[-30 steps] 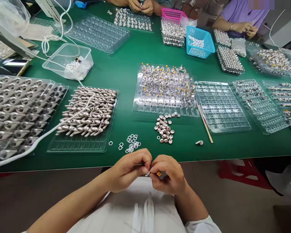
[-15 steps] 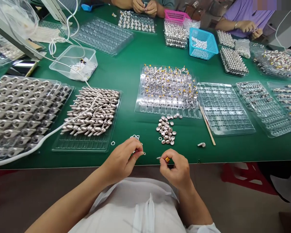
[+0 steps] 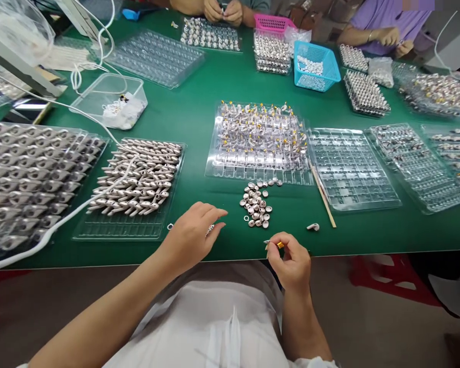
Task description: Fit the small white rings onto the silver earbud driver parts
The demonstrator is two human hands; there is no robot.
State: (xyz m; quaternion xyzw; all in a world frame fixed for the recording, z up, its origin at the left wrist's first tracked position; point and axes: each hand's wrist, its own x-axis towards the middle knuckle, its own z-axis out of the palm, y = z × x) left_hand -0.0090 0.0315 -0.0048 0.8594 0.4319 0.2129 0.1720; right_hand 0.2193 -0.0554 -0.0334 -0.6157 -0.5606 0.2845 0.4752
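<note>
My left hand (image 3: 193, 230) is at the table's front edge with thumb and forefinger apart and nothing visible between them. Small white rings (image 3: 210, 229) lie partly hidden behind its fingers, and one loose ring (image 3: 170, 226) is to its left. My right hand (image 3: 289, 259) pinches a small metallic part with an orange tab (image 3: 280, 245); its thin tip points left. A heap of small round metal caps (image 3: 256, 206) lies beyond and between the hands. Right of my right hand sits a single curved pale piece (image 3: 313, 227).
A clear tray of orange-tabbed parts (image 3: 260, 135) is ahead, with a wooden stick (image 3: 322, 197) and a clear tray (image 3: 354, 168) to its right. Trays of metallic pieces (image 3: 138, 179) stand left under a white cable (image 3: 61, 227). Co-workers' hands (image 3: 224, 11) work across the table.
My left hand has opened from a pinch on a small ring and shifted slightly left. My right hand has moved right, still holding the orange-tabbed part. The camera view has shifted slightly.
</note>
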